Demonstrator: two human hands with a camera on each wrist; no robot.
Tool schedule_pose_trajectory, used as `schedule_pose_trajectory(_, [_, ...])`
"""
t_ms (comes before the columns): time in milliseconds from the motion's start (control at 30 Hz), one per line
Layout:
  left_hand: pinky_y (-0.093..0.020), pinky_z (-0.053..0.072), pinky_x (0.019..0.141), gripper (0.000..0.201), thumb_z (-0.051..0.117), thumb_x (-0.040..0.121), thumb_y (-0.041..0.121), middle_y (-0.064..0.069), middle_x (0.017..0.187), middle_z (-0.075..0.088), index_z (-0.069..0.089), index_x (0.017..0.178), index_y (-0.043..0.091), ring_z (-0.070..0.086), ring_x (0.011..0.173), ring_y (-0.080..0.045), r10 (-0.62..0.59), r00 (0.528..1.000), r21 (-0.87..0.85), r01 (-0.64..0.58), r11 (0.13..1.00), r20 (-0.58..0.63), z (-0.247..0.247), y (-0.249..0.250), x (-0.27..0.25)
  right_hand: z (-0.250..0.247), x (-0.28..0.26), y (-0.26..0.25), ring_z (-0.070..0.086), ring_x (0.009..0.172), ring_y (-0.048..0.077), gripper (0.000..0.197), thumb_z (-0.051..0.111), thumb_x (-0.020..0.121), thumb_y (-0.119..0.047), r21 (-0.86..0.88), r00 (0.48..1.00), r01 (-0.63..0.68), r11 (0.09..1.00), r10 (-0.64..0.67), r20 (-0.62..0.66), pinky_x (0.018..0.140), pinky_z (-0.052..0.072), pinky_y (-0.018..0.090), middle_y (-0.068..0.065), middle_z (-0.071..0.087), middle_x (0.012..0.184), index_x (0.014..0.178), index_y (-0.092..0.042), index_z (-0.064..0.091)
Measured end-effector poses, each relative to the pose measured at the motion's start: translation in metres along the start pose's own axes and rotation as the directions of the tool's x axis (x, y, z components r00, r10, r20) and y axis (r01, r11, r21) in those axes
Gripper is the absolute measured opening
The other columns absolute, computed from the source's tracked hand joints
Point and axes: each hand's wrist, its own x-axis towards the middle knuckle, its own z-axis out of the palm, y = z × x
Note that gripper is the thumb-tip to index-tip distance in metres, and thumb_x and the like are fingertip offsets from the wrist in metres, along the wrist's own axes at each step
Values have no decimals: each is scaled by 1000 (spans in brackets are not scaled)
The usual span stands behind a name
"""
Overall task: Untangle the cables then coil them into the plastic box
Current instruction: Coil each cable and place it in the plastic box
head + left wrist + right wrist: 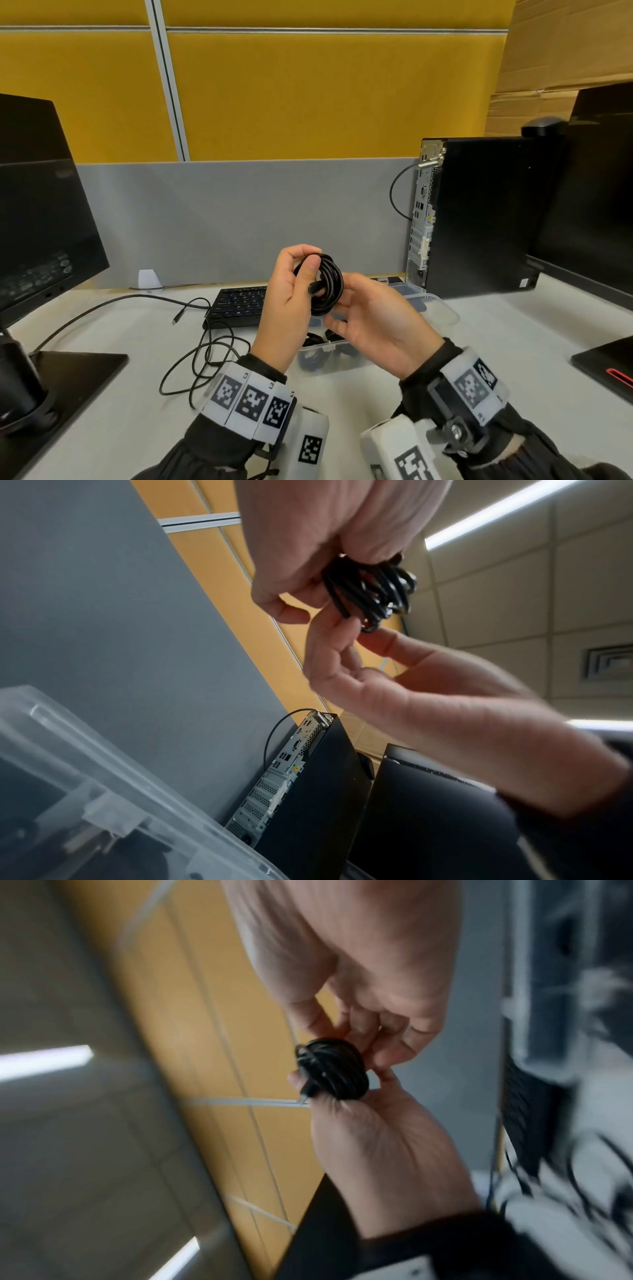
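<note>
Two hands and six items, listed from largest to smallest.

Desk: white tabletop (376, 404) with a grey partition behind; it carries everything below.

Monitor: black flat screen on a square foot (41, 219), at the left edge.

Computer: black upright tower case (486, 216), rear ports facing the keyboard, back right.

Keyboard: black low-profile keyboard (239, 303), pushed back, probably to leave working room.

Box: clear plastic storage box (435, 305), open, directly under the hands; dark coils already lie inside, their number hard to tell. Judged to sit here so that a finished coil can drop straight in.

Loose cable: thin black cable (195, 363) sprawled in slack loops left of the box, one plug end free near the keyboard; judged not yet coiled.

Left hand: left hand (291, 305), thumb pressed over the near side of the bundle, fingers curled behind, clamping the turns so they cannot spring apart.

Right hand: right hand (373, 325), palm up beneath the bundle, fingers half spread and touching its lower edge; whether they pinch a strand cannot be told.

Coil: tightly wound black cable coil (323, 286), held in the air above the box. The ring stands nearly upright, its flat face towards the camera, long axis running top to bottom; a plug end crosses the middle.
</note>
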Motion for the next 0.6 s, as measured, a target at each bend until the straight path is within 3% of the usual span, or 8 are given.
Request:
schedule_pose_trajectory(67, [-22,49,75,8,45,95,25,7,88,59,53,96,24,58,81,-2,27,999,63,-26,998,-19,0,0,0,2,-3,-2,62,80,16,25,51,94,-23,-151,993,119,981,-121,-5,73,48,31,6,67,86,108,-5,60])
schedule_pose_trajectory(133, [-26,49,76,9,44,96,23,7,87,59,52,94,28,59,82,-6,44,998,103,-39,994,-39,0,0,0,4,-6,-2,65,82,13,37,61,86,-35,-289,980,195,937,-197,23,74,48,30,3,70,88,115,-14,50])
schedule_pose_trajectory(200, [-24,50,70,11,44,97,21,8,84,59,51,92,29,59,76,-4,26,998,96,-20,995,-57,1,1,0,7,-9,0,67,84,13,43,71,78,-26,-396,970,242,886,-231,75,73,50,25,6,72,92,112,-22,44])
schedule_pose_trajectory(267, [-22,51,68,12,44,97,18,7,83,59,51,92,27,60,74,-2,-17,997,85,24,996,-72,2,0,1,6,-8,4,66,89,16,38,74,77,-13,-456,956,294,840,-268,121,75,50,25,11,70,98,101,-24,47])
schedule_pose_trajectory(367, [-34,52,77,8,46,95,19,1,87,61,53,94,22,62,84,-16,-105,993,10,106,994,-56,2,-1,0,4,-6,5,63,81,11,21,68,82,-4,-437,939,344,831,-307,155,73,48,21,4,69,88,86,-21,55])
schedule_pose_trajectory(433, [-38,51,80,8,49,93,22,0,89,64,54,98,19,62,88,-20,-179,983,-60,176,983,-40,2,-1,1,2,-5,3,63,83,8,18,64,85,-2,-431,932,363,826,-320,171,75,50,21,-4,68,86,89,-19,59])
schedule_pose_trajectory(533, [-32,52,78,20,52,91,17,-6,95,68,55,110,9,65,89,-20,-333,942,-262,332,906,42,0,0,3,0,-2,1,64,96,17,13,62,87,-4,-488,902,426,762,-399,165,90,52,33,5,68,97,97,-13,63])
schedule_pose_trajectory(600, [-31,51,78,35,54,87,19,-15,104,66,56,115,-2,64,94,-21,-391,908,-341,419,842,151,-3,1,4,0,-1,0,64,98,17,12,63,87,-6,-527,877,463,713,-455,154,92,52,36,4,70,99,95,-14,67])
